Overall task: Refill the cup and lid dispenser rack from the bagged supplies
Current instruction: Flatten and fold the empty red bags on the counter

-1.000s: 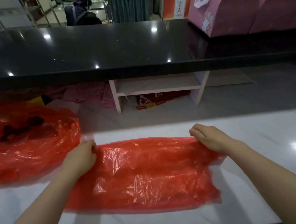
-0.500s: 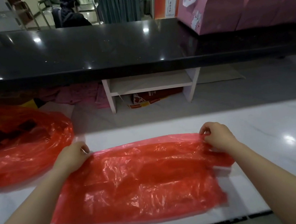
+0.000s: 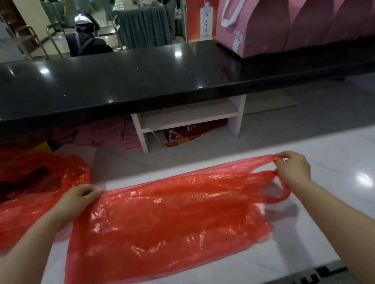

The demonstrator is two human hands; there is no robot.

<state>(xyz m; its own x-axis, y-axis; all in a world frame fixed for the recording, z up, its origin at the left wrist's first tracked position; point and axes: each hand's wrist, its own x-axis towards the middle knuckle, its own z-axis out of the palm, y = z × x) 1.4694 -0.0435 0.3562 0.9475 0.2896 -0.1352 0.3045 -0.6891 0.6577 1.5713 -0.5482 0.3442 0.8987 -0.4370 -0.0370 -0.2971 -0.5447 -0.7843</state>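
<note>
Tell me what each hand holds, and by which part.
Both grip the flat red bag: left hand at its left end, right hand pinching the handle loops.

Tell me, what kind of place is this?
Probably a service counter at a shop or banquet hall: a raised black countertop, pink gift bags on it, and skirted tables in the room beyond.

Thin glossy crinkled red plastic bag [image 3: 168,220], polished white marble counter [image 3: 352,167], glossy black ledge [image 3: 125,78]
</note>
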